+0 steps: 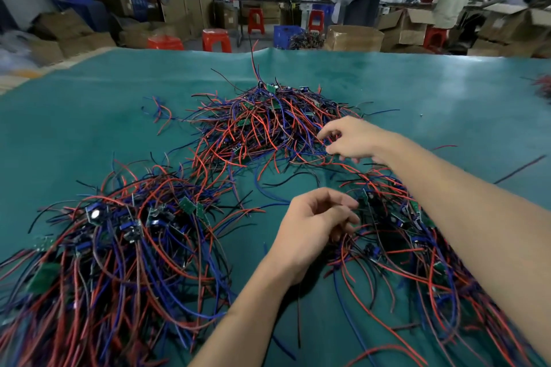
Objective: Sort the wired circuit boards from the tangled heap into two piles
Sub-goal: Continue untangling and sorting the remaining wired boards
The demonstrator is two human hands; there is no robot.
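Note:
The tangled heap of red, blue and black wires with small green circuit boards lies mid-table. A sorted pile spreads at the near left and a second pile at the near right, partly under my right forearm. My right hand reaches into the heap's right edge, its bent fingertips among the wires and a gap between thumb and forefinger. My left hand hovers at the left edge of the right pile, fingers loosely curled, with nothing visibly held.
A teal mat covers the table. A few stray wires lie left of the heap and another wire bundle at the far right edge. Behind the table are red stools, cardboard boxes, a blue crate and people working.

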